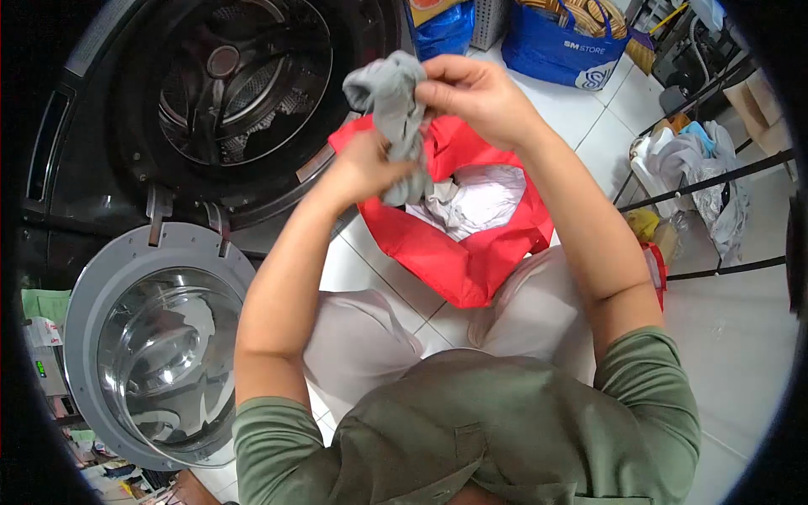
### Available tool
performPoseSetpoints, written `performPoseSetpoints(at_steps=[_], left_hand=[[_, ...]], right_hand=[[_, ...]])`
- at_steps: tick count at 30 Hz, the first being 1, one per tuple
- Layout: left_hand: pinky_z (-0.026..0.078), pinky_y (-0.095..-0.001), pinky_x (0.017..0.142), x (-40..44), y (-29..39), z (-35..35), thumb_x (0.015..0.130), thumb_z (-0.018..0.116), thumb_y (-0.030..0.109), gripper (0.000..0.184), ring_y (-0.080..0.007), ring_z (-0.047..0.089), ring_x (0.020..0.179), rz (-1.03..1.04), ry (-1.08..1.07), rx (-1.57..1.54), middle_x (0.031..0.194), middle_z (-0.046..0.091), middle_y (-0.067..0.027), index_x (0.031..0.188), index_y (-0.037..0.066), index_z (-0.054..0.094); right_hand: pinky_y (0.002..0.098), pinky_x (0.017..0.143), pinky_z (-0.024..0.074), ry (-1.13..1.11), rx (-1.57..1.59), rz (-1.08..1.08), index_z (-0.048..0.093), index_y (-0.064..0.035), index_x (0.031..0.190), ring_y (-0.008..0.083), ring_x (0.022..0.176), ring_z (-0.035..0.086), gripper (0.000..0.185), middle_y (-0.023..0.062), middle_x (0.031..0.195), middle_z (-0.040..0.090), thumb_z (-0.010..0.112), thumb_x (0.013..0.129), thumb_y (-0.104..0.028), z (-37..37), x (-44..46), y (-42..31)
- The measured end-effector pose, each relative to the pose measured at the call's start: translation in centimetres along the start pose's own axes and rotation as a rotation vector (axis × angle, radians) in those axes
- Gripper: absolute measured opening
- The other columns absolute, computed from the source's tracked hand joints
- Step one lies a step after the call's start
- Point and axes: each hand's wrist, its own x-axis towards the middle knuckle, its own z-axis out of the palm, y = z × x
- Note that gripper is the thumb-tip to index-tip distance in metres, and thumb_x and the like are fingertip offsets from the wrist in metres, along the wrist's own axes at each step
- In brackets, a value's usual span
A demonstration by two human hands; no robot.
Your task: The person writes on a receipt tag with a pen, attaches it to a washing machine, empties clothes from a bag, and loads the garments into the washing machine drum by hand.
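Observation:
A small, crumpled grey garment (396,105) hangs between my two hands; its exact kind is not clear. My right hand (473,93) pinches its upper right edge between thumb and fingers. Lower on the cloth, my left hand (370,168) is closed around it, slightly smeared by motion. Right below both hands stands an open red fabric bag (459,269) between my knees. Whitish laundry (484,202) lies inside the bag, with part of it covered by the bag's folds.
At left, a black front-loading washer (223,63) shows its drum, with its round glass door (160,353) swung open. A blue store bag (560,46) stands on white floor tiles at the back. A black-framed rack (707,185) with clothes and plastic is on the right.

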Motion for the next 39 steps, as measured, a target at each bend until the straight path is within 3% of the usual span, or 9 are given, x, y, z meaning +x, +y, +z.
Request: performPoseSetpoints(at_steps=[2, 6, 9, 18, 23, 28, 32, 34, 39], left_hand=[[0.048, -0.0334, 0.084, 1.0, -1.1, -1.5, 0.079, 0.059, 0.005, 0.025, -0.0206, 0.064, 0.09, 0.123, 0.309, -0.028, 0.099, 0.068, -0.0105, 0.103, 0.004, 0.066], [0.052, -0.0401, 0.084, 3.1, -9.1, -12.8, 0.086, 0.057, 0.006, 0.033, -0.0265, 0.06, 0.103, -0.362, 0.915, -0.993, 0.119, 0.058, -0.0158, 0.117, -0.005, 0.054], [0.036, -0.0474, 0.103, 1.6, -12.1, -15.6, 0.085, 0.065, 0.021, 0.048, -0.0307, 0.044, 0.125, -0.495, 0.661, -1.043, 0.128, 0.053, -0.0132, 0.125, 0.0, 0.05], [0.043, -0.0309, 0.096, -1.5, -1.4, -1.6, 0.085, 0.07, 0.027, 0.062, -0.0179, 0.056, 0.111, -0.08, -0.014, -0.52, 0.127, 0.054, -0.0157, 0.136, 0.003, 0.044], [0.036, -0.0348, 0.104, -0.7, 3.1, 2.3, 0.065, 0.085, 0.035, 0.098, -0.0279, 0.046, 0.125, 0.105, -0.079, -0.273, 0.133, 0.049, -0.0197, 0.14, 0.0, 0.033], [0.041, -0.0357, 0.098, 0.1, 1.7, 7.9, 0.08, 0.071, 0.033, 0.062, -0.0273, 0.054, 0.116, 0.125, -0.07, -0.396, 0.122, 0.06, -0.016, 0.128, -0.001, 0.05], [0.043, -0.0383, 0.097, 1.4, 1.1, 4.4, 0.091, 0.055, 0.038, 0.055, -0.03, 0.056, 0.117, 0.072, 0.226, -0.084, 0.123, 0.06, -0.017, 0.129, -0.001, 0.05], [0.045, -0.04, 0.096, 2.5, 1.9, -2.4, 0.097, 0.046, 0.036, 0.051, -0.0301, 0.055, 0.117, -0.353, 0.172, -1.079, 0.129, 0.056, -0.0163, 0.132, 0.0, 0.047], [0.049, -0.0462, 0.099, 3.8, -0.4, -20.5, 0.101, 0.031, 0.018, 0.038, -0.032, 0.055, 0.115, -0.003, 0.916, -1.083, 0.127, 0.051, -0.0235, 0.127, -0.007, 0.043]], right_hand=[[0.0267, 0.073, 0.0519, 0.145, 0.064, 0.084, 0.065, -0.0019, 0.105, 0.011, 0.082, 0.063, 0.026, 0.0038, 0.089, 0.067, 0.063, 0.091, -0.023, -1.3, -0.5, 3.1], [0.0369, 0.086, 0.05, -0.773, -1.285, 0.478, 0.06, -0.0008, 0.112, 0.0248, 0.096, 0.065, 0.052, 0.015, 0.098, 0.067, 0.077, 0.074, -0.032, -7.6, -6.5, 16.6], [0.0439, 0.089, 0.0507, -0.53, -1.569, 0.721, 0.062, -0.0001, 0.109, 0.0313, 0.106, 0.062, 0.044, 0.02, 0.111, 0.064, 0.073, 0.074, -0.023, -8.0, -12.1, 21.0], [0.041, 0.075, 0.0508, -0.011, -1.076, 0.301, 0.065, -0.0045, 0.096, 0.0357, 0.084, 0.064, 0.026, 0.0186, 0.089, 0.067, 0.065, 0.07, -0.01, -6.6, -3.6, 4.4], [0.025, 0.071, 0.0474, 0.347, -0.422, -0.188, 0.061, 0.0002, 0.104, 0.0108, 0.078, 0.06, 0.018, 0.0043, 0.088, 0.064, 0.058, 0.087, -0.004, 1.0, -2.3, -0.8], [0.0241, 0.078, 0.0483, 0.311, 0.034, -0.578, 0.061, -0.0002, 0.113, 0.0084, 0.087, 0.06, 0.022, 0.0045, 0.1, 0.065, 0.052, 0.092, -0.001, 2.1, -1.3, -6.9], [0.0252, 0.066, 0.0497, 0.246, -0.7, -0.434, 0.068, 0.0011, 0.095, 0.0084, 0.071, 0.061, 0.018, 0.0047, 0.08, 0.068, 0.068, 0.083, -0.012, 1.7, -1.4, -4.6], [0.022, 0.07, 0.0478, 0.356, -0.446, -0.149, 0.066, 0.0023, 0.097, 0.0074, 0.077, 0.059, 0.015, 0.0031, 0.084, 0.066, 0.065, 0.087, -0.009, 0.0, -2.5, -4.1], [0.0264, 0.061, 0.0493, -0.291, -0.53, 0.51, 0.066, -0.0023, 0.084, 0.0124, 0.068, 0.063, 0.028, 0.0043, 0.074, 0.066, 0.061, 0.091, -0.029, -5.0, -3.8, 1.3]])
